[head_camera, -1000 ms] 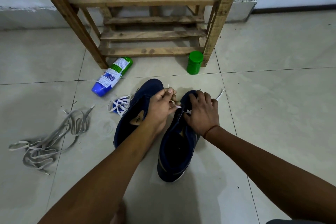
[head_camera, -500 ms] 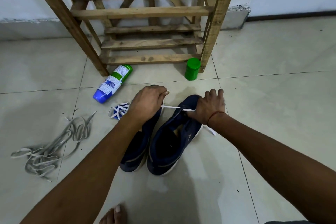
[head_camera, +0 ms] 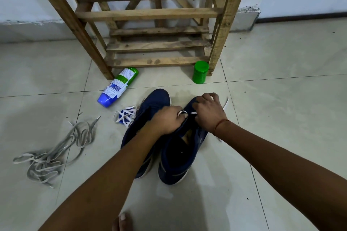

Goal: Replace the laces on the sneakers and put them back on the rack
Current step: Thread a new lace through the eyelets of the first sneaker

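Two navy sneakers stand side by side on the tiled floor, the left sneaker (head_camera: pixel 150 107) partly under my forearm, the right sneaker (head_camera: pixel 180 157) under both hands. My left hand (head_camera: pixel 166 121) pinches a loop of the new white lace (head_camera: pixel 183 112) over the right sneaker's eyelets. My right hand (head_camera: pixel 208 112) holds the sneaker's upper and the lace there; one lace end (head_camera: pixel 226 103) trails to the right. A bundled white lace (head_camera: pixel 125 116) lies left of the sneakers. The old grey laces (head_camera: pixel 54 152) lie in a heap at far left. The wooden rack (head_camera: pixel 154 15) stands behind.
A blue and green spray bottle (head_camera: pixel 117 88) lies on its side in front of the rack's left leg. A green jar (head_camera: pixel 200 72) stands by the right leg. My toe (head_camera: pixel 122 220) shows at the bottom edge. A white wall runs behind the rack.
My left hand has drawn back in toward my right hand, so the taut stretch of lace is now a short loop. The camera has tilted, shifting the scene.
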